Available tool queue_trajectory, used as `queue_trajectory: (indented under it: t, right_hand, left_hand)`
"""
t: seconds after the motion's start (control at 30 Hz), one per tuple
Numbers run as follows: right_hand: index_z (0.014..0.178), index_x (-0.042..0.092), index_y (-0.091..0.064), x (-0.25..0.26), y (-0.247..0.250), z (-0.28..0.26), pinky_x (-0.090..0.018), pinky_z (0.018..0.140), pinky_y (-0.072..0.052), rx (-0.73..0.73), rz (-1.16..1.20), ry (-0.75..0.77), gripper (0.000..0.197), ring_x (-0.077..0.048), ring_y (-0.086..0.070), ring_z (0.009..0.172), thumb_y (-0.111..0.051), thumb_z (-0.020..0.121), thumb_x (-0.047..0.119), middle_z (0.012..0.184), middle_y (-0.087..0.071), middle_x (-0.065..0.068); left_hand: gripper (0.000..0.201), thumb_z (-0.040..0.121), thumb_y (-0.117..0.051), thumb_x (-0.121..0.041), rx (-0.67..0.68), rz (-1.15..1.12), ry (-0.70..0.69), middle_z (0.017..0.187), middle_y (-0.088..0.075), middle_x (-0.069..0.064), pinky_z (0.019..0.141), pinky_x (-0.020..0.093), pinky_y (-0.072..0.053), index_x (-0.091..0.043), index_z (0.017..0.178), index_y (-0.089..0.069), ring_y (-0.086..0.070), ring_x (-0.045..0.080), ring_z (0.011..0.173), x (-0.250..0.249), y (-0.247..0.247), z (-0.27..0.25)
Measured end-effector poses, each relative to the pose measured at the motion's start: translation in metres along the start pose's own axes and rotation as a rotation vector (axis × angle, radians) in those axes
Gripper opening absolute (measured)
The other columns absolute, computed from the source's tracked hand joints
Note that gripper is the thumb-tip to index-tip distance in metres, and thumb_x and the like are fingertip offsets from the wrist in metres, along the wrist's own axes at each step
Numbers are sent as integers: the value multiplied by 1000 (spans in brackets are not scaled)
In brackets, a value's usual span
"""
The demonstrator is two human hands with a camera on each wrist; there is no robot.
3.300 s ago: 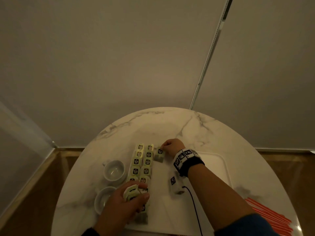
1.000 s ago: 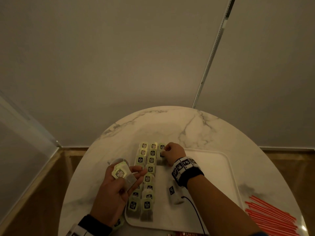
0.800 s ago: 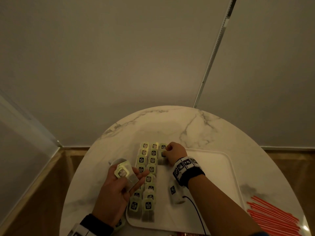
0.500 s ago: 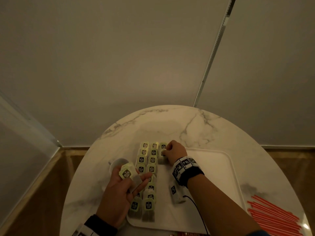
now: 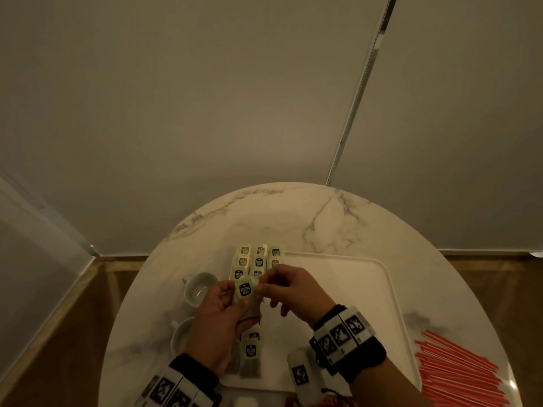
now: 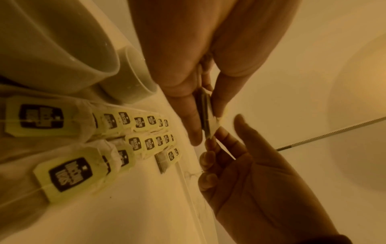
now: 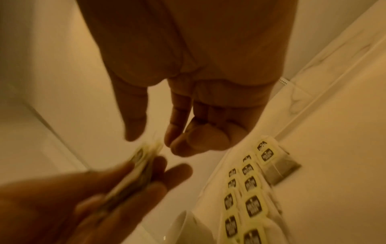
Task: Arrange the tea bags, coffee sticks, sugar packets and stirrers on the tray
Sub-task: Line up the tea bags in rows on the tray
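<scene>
My left hand (image 5: 232,304) grips a small stack of green-tagged tea bags (image 5: 245,289) upright above the tray's left side. Seen from the left wrist, the stack (image 6: 205,115) sits edge-on between thumb and fingers. My right hand (image 5: 273,284) meets it from the right. Its fingertips (image 6: 211,142) touch the stack's top edge, and the thumb stands apart. Several tea bags (image 5: 258,261) lie in rows on the white tray (image 5: 352,289), with a short third column (image 5: 275,252) at the far end. Red stirrers (image 5: 458,374) lie off the tray at the right.
Two white cups (image 5: 199,289) (image 5: 182,339) stand on the round marble table (image 5: 293,218) just left of the tray. The tray's right half is bare. A wall rises close behind the table. Dark red packets (image 5: 332,398) peek in at the near edge.
My right hand has left the far third column and pulled back to the stack. My left hand has brought the stack right and forward over the tray.
</scene>
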State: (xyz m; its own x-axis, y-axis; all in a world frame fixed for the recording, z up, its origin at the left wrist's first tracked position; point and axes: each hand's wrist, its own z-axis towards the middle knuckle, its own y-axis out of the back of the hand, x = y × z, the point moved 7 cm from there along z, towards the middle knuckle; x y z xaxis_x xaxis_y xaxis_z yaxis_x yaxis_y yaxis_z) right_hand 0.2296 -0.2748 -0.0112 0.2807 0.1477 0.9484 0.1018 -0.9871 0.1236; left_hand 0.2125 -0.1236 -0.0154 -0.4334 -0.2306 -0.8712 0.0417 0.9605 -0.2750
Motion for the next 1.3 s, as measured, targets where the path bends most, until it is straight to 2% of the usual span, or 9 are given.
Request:
queue_trajectory:
  t: [0.1, 0.2, 0.3, 0.37, 0.57, 0.8, 0.93, 1.07, 1.3]
  right_hand:
    - [78, 16, -65, -10, -2, -4, -27, 47, -44, -49, -8, 1, 10, -14, -57, 60, -73, 83, 21, 71, -64, -3]
    - [76, 14, -64, -20, -3, -9, -26, 46, -42, -73, 40, -26, 10, -12, -55, 58, -70, 84, 13, 68, -61, -2]
    - [79, 10, -65, -27, 0, -12, -26, 46, -42, -111, 138, -76, 8, -12, -53, 58, -66, 86, 6, 71, -60, -6]
    - [82, 8, -67, -29, 1, -15, -26, 46, -43, -123, 177, -97, 5, -13, -55, 60, -65, 86, 5, 72, -62, -6]
    - [85, 5, -67, -30, -1, -20, -27, 48, -48, -144, 173, -103, 5, -12, -54, 60, -63, 87, 3, 74, -61, -7]
    - [96, 2, -65, -33, -3, -24, -27, 52, -53, -106, 188, -134, 12, -16, -63, 66, -66, 84, 4, 83, -68, -12]
    - [95, 1, -62, -36, 4, -23, -25, 46, -47, -121, 218, -126, 15, -16, -59, 60, -65, 81, -4, 77, -66, -12]
    - [92, 0, -61, -52, 32, -7, -26, 43, -41, -255, 218, -176, 17, -15, -53, 54, -62, 79, -10, 71, -62, -10]
    - [82, 12, -55, -84, 47, 31, -30, 52, -52, -398, -36, -285, 21, -20, -56, 51, -70, 76, -2, 68, -63, -8]
  left_hand:
    - [22, 93, -53, -1, 25, 19, 17, 108, -71, 10, 77, 43, -57, -7, 114, -54, -70, 27, 97, 7, -5, 0]
    - [20, 96, -46, 0, 43, -2, 54, 108, -71, 11, 79, 46, -57, -6, 112, -56, -69, 30, 99, 13, -8, -2]
    - [23, 96, -38, 4, 54, -35, 102, 102, -71, 18, 72, 42, -58, -1, 106, -58, -68, 36, 96, 16, -8, -4]
    - [20, 97, -40, 2, 42, 2, 90, 100, -72, 18, 72, 40, -58, 2, 105, -58, -69, 35, 95, 16, -6, -5]
    - [18, 95, -52, -8, 11, 80, 63, 100, -73, 12, 79, 42, -58, -5, 108, -63, -71, 30, 91, 19, -3, -6]
    - [14, 90, -58, -7, -36, 90, 23, 94, -73, 16, 77, 43, -57, 4, 98, -61, -72, 30, 85, 20, 1, -5]
    - [12, 90, -58, -3, -75, 4, 49, 95, -73, 17, 68, 36, -60, 6, 97, -59, -71, 32, 86, 20, 5, -3]
    - [13, 90, -59, -5, -145, -30, 38, 99, -72, 17, 74, 40, -60, 4, 99, -60, -71, 32, 88, 14, 19, 0]
    - [13, 93, -55, -11, -112, -80, 11, 88, -72, 23, 55, 32, -60, -1, 98, -61, -71, 38, 73, -5, 24, -13]
